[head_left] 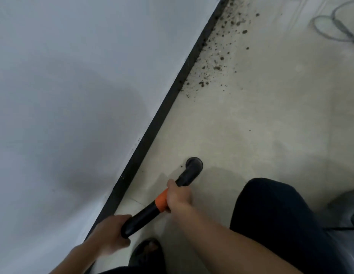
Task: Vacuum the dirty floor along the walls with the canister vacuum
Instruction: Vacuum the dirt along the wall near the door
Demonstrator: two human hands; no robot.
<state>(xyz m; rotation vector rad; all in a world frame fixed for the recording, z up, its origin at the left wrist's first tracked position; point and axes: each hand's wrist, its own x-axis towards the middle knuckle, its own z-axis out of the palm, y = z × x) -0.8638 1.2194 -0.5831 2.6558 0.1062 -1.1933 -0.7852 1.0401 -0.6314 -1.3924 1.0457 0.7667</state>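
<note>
Left hand (112,230) is gripping the rear end of the black wand (144,216), fingers curled round it. Right hand (179,196) is gripping further forward, over the orange collar (161,202). The hands are sitting apart on the same tube, both clamped on. A sandalled foot (147,252) and a dark-trousered knee (271,214) are showing just below and to the right. Handling-wise it's looking like a rigid plastic tube, probably light, so the spaced two-hand hold is giving good leverage for steering. The smooth black surface could be twisting in the palm. The collar is likely a slip joint, so I'd be pushing through it, not yanking. Hose drag can't be judged; the hose isn't in view. The wand is ending in a short angled elbow with a round dark nozzle (194,165), sitting at or just above the pale floor (251,135); contact is unclear. It's lying near the black baseboard (152,131) but not touching it. The floor around the nozzle is looking mostly clean. Further along, dirt (217,56) is lying as dark crumbs scattered against the baseboard under the grey-white wall (73,76), well apart from the nozzle. A looped cable (330,26) is lying at far right. A blurred grey shape (346,204) at the right edge might be the canister, can't tell.
</note>
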